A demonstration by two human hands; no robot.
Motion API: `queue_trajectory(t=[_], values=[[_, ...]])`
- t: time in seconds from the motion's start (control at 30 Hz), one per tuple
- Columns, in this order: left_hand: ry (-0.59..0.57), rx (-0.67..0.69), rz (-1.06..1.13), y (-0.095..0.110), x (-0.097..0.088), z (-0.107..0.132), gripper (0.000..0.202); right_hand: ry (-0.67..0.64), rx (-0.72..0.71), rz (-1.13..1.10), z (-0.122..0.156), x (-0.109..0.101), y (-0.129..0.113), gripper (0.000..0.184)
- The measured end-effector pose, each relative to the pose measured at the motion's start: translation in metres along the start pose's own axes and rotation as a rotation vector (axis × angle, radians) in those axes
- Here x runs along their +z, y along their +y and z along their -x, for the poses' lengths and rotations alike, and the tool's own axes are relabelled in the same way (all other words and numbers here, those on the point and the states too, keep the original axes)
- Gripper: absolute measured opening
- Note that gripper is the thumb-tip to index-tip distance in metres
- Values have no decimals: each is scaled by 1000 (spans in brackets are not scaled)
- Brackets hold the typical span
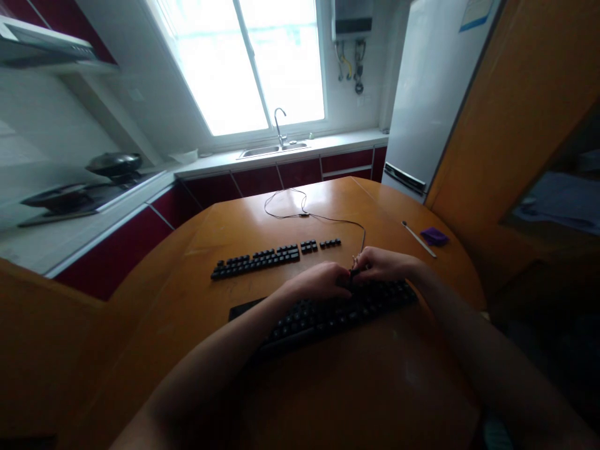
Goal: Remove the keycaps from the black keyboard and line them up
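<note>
A black keyboard (328,315) lies on the round wooden table (197,294) in front of me. My left hand (319,281) and my right hand (382,262) meet over its far edge, both with fingers pinched together on a small dark object (355,271) between them, too small to name. A row of loose black keycaps (262,258) sits lined up on the table just beyond the keyboard. A thin cable (304,214) runs from near my right hand across the table.
A thin white tool (419,239) and a purple cloth (434,235) lie on the table's right side. Behind are a counter with a sink (274,149), a stove with a wok (115,164), and a fridge (431,94) at right.
</note>
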State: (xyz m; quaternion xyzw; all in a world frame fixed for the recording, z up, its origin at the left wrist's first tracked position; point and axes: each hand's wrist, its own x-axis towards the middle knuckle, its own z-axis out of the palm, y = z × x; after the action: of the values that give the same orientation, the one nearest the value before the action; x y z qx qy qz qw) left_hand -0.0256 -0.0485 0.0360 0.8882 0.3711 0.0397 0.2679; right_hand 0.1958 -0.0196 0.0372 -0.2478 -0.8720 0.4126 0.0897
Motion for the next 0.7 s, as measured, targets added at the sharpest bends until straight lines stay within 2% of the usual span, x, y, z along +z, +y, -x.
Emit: queue_trajectory(t=[0.1, 0.2, 0.27, 0.43, 0.57, 0.7], values=[[81, -8, 62, -1, 15, -1, 20, 59, -30, 22, -3, 3, -2, 22], [200, -15, 101, -4, 28, -2, 20, 94, 11, 49, -4, 6, -3, 20], [236, -29, 109, -7, 34, -3, 22, 84, 35, 50, -3, 7, -5, 20], [262, -10, 89, -12, 39, -4, 23, 26, 82, 29, 3, 8, -16, 14], [284, 6, 87, -11, 38, -3, 21, 100, 96, 48, 2, 10, -17, 13], [255, -64, 163, -5, 37, -1, 22, 129, 116, 3, -3, 11, -9, 12]])
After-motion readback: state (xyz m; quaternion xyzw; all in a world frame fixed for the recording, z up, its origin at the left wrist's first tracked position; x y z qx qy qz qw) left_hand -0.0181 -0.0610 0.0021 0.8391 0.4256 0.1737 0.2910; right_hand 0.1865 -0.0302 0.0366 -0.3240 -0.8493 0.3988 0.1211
